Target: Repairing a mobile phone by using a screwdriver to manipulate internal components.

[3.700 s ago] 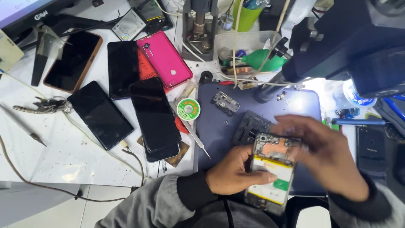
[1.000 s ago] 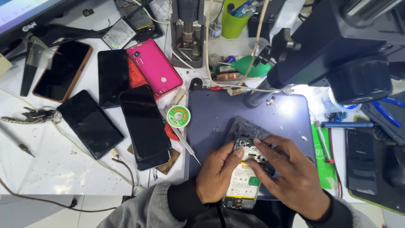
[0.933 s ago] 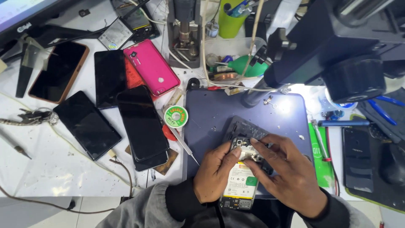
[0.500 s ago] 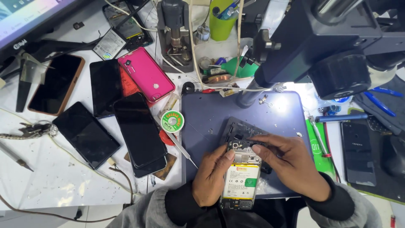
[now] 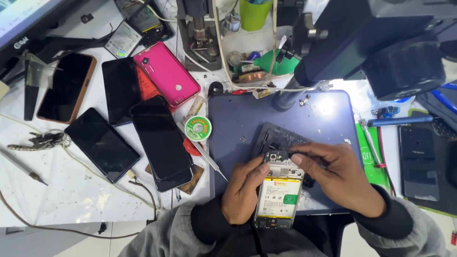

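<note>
Left hand (image 5: pixel 243 192): fingers clamped on opened phone (image 5: pixel 278 195), table's near edge.
Right hand (image 5: pixel 343 178): fingers pinched together at phone's top.
Mat (image 5: pixel 238 123): under phone.

An opened phone (image 5: pixel 279 195), back cover off and battery with a green sticker exposed, lies lengthwise between the left hand (image 5: pixel 243 192) and right hand (image 5: pixel 342 178), held by both.

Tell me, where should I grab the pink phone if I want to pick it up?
Probably by its two long edges, near the middle, coming down from above. The pink phone lies flat and tilted on the bench, its lower end leaning over a black phone, so your hand cannot easily get underneath. Its long sides look free for fingers to pinch.
</note>
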